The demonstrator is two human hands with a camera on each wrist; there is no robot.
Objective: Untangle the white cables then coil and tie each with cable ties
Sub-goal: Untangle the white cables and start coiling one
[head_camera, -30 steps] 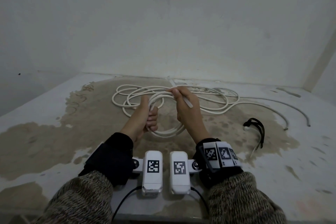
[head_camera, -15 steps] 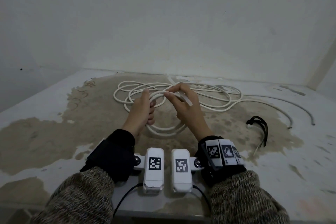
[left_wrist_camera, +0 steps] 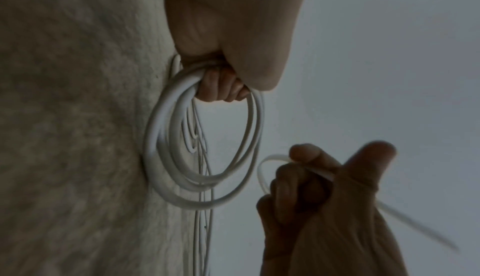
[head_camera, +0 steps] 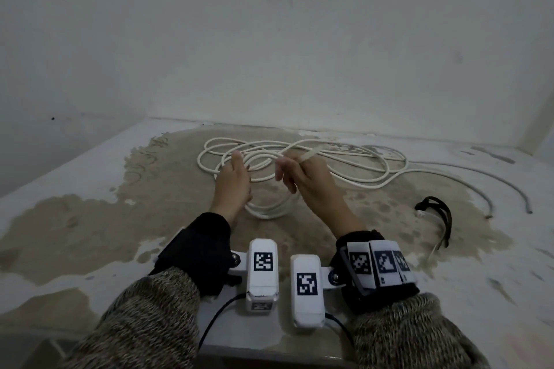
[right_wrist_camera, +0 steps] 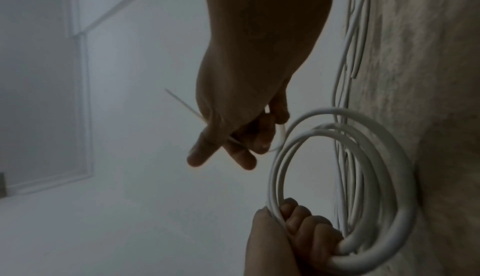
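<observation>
My left hand [head_camera: 235, 180] grips a small coil of white cable [head_camera: 269, 210] by its top, fingers curled through the loops [left_wrist_camera: 221, 89]. The coil [left_wrist_camera: 202, 157] stands upright with its lower edge against the table. A short gap to the right, my right hand [head_camera: 299, 177] pinches a thin white cable tie [head_camera: 308, 156] between thumb and fingers. The tie [right_wrist_camera: 182, 101] bends into a loop near my fingertips and touches no cable. More white cable [head_camera: 344, 165] lies in loose tangled loops behind both hands, and strands run from the coil into it.
The table [head_camera: 90, 219] is white with large brown stains and ends at a wall behind. A bundle of black ties [head_camera: 434, 213] lies at the right, and a grey cable [head_camera: 509, 189] curves along the far right.
My right hand has drawn back from the coil to the right with the cable tie. The left hand still holds the coil, a little further forward.
</observation>
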